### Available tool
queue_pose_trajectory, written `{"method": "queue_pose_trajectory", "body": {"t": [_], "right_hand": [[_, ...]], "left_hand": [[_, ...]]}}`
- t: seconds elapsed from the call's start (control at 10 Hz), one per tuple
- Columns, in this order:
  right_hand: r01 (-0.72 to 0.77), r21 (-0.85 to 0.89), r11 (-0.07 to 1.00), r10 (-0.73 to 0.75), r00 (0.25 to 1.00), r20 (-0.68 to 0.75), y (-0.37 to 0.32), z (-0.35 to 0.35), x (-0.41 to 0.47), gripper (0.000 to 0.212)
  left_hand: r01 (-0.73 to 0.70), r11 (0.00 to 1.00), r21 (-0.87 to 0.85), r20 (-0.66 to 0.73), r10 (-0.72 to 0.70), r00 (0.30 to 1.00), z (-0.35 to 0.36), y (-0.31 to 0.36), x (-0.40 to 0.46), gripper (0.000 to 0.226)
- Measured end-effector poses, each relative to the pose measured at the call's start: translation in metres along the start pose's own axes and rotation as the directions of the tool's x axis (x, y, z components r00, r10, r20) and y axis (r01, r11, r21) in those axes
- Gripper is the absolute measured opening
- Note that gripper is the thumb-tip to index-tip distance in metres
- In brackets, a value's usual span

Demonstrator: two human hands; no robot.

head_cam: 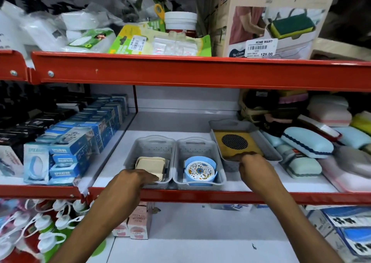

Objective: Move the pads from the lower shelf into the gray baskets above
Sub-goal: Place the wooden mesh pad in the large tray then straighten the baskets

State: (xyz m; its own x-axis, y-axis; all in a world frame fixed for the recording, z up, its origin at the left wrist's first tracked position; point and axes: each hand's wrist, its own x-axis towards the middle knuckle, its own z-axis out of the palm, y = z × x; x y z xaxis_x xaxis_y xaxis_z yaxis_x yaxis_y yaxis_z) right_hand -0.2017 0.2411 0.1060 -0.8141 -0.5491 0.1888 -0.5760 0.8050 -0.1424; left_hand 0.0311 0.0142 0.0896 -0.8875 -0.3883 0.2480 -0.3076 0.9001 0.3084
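My right hand (253, 166) pinches the yellow pad (236, 143), long axis running away from me, in the rightmost gray basket (271, 148). Left of it, my left hand (138, 179) grips cream pads (150, 165) in another basket (148, 144); between them, a basket (198, 146) holds a blue floral dish (199, 170).

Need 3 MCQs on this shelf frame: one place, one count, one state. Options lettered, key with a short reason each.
1. Where is the yellow pad with the dark mesh circle?
A. right gray basket
B. left gray basket
C. top shelf

2. How many gray baskets stand on the middle shelf?
A. one
B. two
C. three

3. What is the right hand doing?
A. hanging free
B. gripping the yellow pad's near edge
C. holding a box

Key: 1 A, the pad lies inside the rightmost basket. 2 C, three baskets stand in a row. 3 B, the fingers close on the pad's near edge; the left hand is at the cream pads.
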Motion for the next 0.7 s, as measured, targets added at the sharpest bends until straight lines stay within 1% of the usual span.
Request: {"method": "queue_pose_trajectory", "body": {"t": [0.1,0.2,0.3,0.5,0.6,0.7], "right_hand": [[0.057,0.028,0.998,-0.056,0.998,-0.037,0.002,0.004,-0.002,0.038],[0.091,0.04,0.995,-0.09,0.996,-0.025,0.004,0.002,-0.011,0.05],[0.079,0.048,0.996,-0.08,0.997,0.017,0.004,-0.005,-0.022,0.05],[0.101,0.077,0.992,-0.106,0.992,0.061,0.001,-0.017,-0.041,0.042],[0.112,0.068,0.991,-0.117,0.991,0.071,0.001,-0.019,-0.042,0.043],[0.114,0.064,0.991,-0.119,0.99,0.08,0.002,-0.02,-0.043,0.043]], "left_hand": [[0.007,1.0,0.001,-0.005,-0.007,1.0,0.0,-0.001,0.001,0.06],[0.004,1.0,0.0,-0.004,-0.004,1.0,0.001,-0.002,0.001,0.058],[0.002,1.0,-0.001,-0.002,-0.002,1.0,0.003,-0.002,0.001,0.057],[-0.001,1.0,-0.002,-0.016,0.001,1.0,0.004,-0.004,0.003,0.059],[-0.008,1.0,-0.019,-0.012,0.008,1.0,0.004,-0.004,0.004,0.056],[0.005,1.0,-0.018,-0.039,-0.006,0.999,0.006,-0.005,0.003,0.057]]}}
